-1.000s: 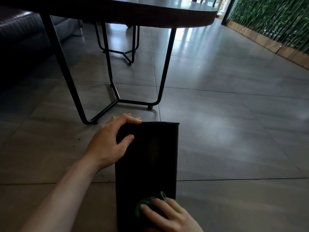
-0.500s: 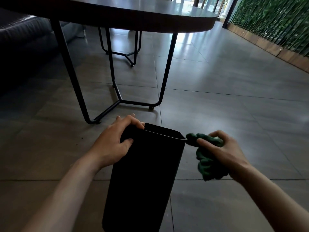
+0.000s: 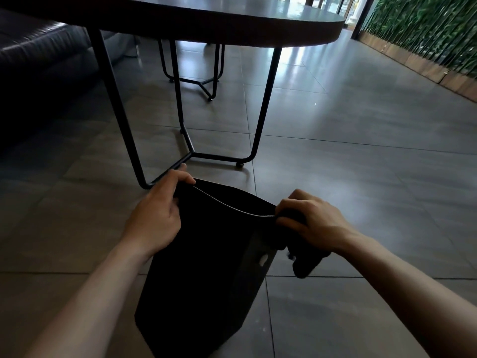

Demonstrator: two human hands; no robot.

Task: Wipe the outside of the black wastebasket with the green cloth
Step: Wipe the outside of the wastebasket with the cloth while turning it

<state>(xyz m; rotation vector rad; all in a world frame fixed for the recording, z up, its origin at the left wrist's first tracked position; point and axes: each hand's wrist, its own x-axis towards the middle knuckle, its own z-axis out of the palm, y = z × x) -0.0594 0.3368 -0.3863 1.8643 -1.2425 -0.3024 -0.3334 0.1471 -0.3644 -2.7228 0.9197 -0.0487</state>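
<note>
The black wastebasket [image 3: 204, 275] stands on the tiled floor, tilted, its open mouth facing away from me. My left hand [image 3: 157, 215] grips the left corner of its rim, fingers curled over the edge. My right hand [image 3: 312, 220] holds the cloth [image 3: 307, 264] against the right corner of the rim. The cloth looks dark here and hangs bunched below that hand, beside the basket's right wall. A small pale spot shows on the right wall.
A round table [image 3: 232, 29] on thin black metal legs [image 3: 263, 117] stands just beyond the basket. A dark sofa [image 3: 38, 73] lies at the left. A green plant wall [image 3: 426, 29] with a wooden base runs along the right.
My right hand carried the cloth from the basket's near face up to its right rim corner. The basket tipped and turned, showing its mouth. My left hand kept its grip.
</note>
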